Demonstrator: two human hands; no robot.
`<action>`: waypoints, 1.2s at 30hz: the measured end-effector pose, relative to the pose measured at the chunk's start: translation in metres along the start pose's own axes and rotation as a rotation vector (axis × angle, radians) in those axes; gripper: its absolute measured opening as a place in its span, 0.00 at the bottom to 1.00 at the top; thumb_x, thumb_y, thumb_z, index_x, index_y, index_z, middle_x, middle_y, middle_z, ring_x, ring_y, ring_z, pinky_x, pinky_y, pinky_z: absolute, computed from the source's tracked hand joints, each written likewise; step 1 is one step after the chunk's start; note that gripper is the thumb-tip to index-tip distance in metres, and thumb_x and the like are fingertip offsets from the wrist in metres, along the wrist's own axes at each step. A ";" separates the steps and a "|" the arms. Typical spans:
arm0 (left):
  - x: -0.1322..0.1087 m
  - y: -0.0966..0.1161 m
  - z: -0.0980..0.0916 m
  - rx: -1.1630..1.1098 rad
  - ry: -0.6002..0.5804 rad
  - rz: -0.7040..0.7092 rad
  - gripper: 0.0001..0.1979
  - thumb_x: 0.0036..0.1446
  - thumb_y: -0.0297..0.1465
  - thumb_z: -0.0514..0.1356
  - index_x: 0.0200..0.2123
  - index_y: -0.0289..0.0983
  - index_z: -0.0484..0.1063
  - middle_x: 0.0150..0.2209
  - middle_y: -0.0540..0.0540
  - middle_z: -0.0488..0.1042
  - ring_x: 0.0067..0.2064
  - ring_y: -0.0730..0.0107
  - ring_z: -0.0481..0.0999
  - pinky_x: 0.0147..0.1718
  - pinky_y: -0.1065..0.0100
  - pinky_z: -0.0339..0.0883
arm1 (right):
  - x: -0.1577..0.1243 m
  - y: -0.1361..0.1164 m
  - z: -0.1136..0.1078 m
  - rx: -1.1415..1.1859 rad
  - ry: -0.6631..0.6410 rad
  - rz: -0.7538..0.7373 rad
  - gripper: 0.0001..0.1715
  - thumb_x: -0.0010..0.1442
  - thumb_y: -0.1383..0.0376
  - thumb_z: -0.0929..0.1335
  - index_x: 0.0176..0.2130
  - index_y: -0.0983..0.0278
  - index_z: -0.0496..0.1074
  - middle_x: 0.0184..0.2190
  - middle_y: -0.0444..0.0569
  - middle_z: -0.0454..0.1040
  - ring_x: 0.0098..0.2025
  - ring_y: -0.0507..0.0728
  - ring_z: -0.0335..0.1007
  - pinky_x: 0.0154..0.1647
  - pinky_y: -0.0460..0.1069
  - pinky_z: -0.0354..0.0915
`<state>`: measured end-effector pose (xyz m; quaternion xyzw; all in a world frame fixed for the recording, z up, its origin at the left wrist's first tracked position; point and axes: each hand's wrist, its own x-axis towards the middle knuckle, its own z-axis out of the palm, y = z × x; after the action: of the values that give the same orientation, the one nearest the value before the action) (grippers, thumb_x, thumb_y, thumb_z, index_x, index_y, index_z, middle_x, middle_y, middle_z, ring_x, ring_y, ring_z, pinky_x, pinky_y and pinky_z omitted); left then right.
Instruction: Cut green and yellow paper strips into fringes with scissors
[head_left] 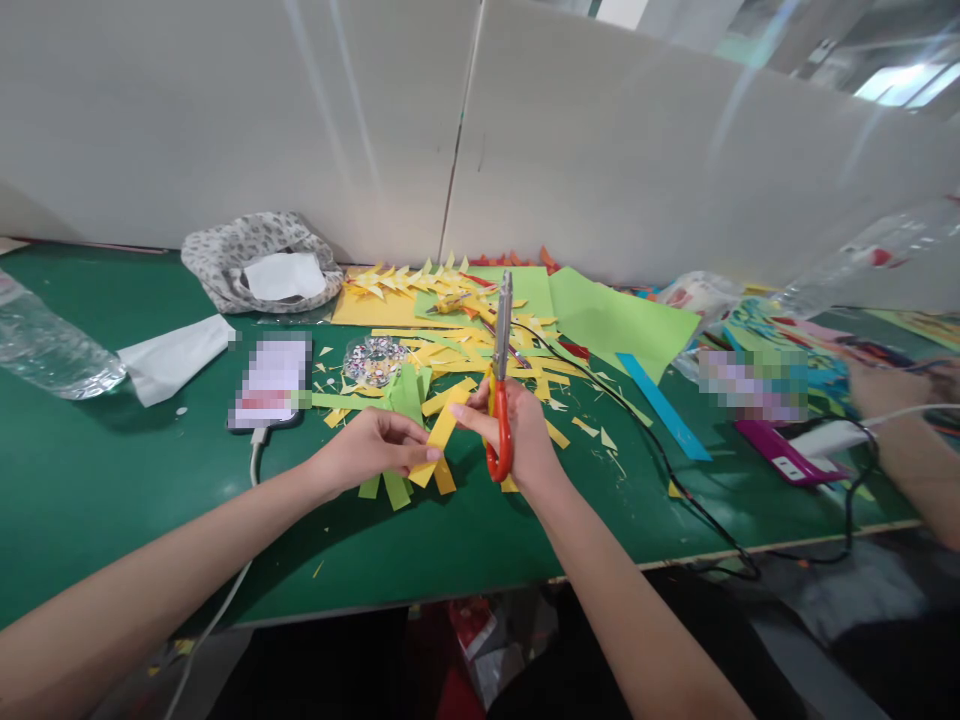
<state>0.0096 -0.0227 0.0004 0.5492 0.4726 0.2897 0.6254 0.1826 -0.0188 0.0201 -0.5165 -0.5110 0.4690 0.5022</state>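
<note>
Between the thumb and fingers of my left hand [379,447] is a yellow paper strip [441,437], slanting up to the right. My right hand [527,435] is closed around the orange-handled scissors [503,330], whose blades point upward and look closed. Its thumb reaches to the strip's upper end. Green paper strips [395,488] lie under and beside my left hand. Behind both hands spread many yellow strips and scraps [457,350]. A yellow glue gun [454,302] rests at the back on coloured paper.
At left are a phone [271,375] on a cable, a white paper [176,358], a plastic bottle [56,345] and a spotted cloth bag [259,240]. A black cord [637,420] crosses the green table to a purple power strip [787,460]. Another person's arm [904,440] is at right.
</note>
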 end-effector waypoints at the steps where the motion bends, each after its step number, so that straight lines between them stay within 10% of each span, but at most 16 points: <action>1: 0.000 0.000 0.000 0.005 -0.004 -0.007 0.10 0.38 0.37 0.67 0.24 0.37 0.75 0.21 0.49 0.74 0.22 0.75 0.71 0.22 0.75 0.65 | 0.001 0.000 -0.001 0.003 0.011 0.001 0.20 0.37 0.64 0.74 0.26 0.63 0.60 0.22 0.38 0.64 0.25 0.50 0.66 0.33 0.50 0.68; 12: 0.001 0.003 -0.003 0.007 -0.058 0.039 0.10 0.47 0.36 0.62 0.30 0.36 0.70 0.24 0.50 0.73 0.23 0.77 0.69 0.23 0.74 0.64 | 0.021 -0.008 -0.034 0.028 0.173 -0.108 0.22 0.35 0.63 0.74 0.26 0.62 0.60 0.20 0.39 0.67 0.24 0.53 0.69 0.30 0.50 0.68; 19: 0.003 0.002 -0.008 0.188 0.145 0.238 0.13 0.50 0.38 0.60 0.36 0.40 0.61 0.22 0.54 0.69 0.23 0.74 0.66 0.19 0.74 0.57 | 0.055 -0.006 -0.079 -0.844 0.403 -0.103 0.11 0.44 0.60 0.69 0.27 0.64 0.66 0.24 0.48 0.72 0.27 0.57 0.68 0.29 0.50 0.62; 25: -0.001 0.003 -0.008 0.412 0.250 0.396 0.08 0.55 0.36 0.55 0.37 0.40 0.62 0.15 0.59 0.57 0.18 0.76 0.58 0.18 0.74 0.51 | 0.073 0.007 -0.065 -1.203 0.258 -0.169 0.14 0.50 0.62 0.65 0.38 0.65 0.68 0.30 0.52 0.74 0.33 0.59 0.70 0.30 0.48 0.60; 29: -0.002 0.001 -0.005 0.330 0.286 0.448 0.17 0.55 0.34 0.55 0.49 0.43 0.59 0.33 0.49 0.73 0.24 0.74 0.68 0.22 0.72 0.61 | 0.071 0.012 -0.057 -1.376 0.216 -0.139 0.14 0.53 0.61 0.64 0.38 0.66 0.66 0.30 0.53 0.74 0.34 0.61 0.70 0.29 0.49 0.59; 36: 0.000 -0.002 -0.004 0.273 0.287 0.509 0.25 0.55 0.30 0.54 0.56 0.49 0.55 0.57 0.44 0.61 0.32 0.71 0.74 0.29 0.67 0.70 | 0.056 0.000 -0.057 -1.492 0.062 -0.007 0.09 0.52 0.71 0.63 0.37 0.67 0.64 0.33 0.55 0.73 0.38 0.62 0.70 0.30 0.48 0.57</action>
<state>0.0058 -0.0216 -0.0009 0.6821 0.4379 0.4452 0.3805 0.2414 0.0345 0.0247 -0.7315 -0.6807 -0.0187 0.0341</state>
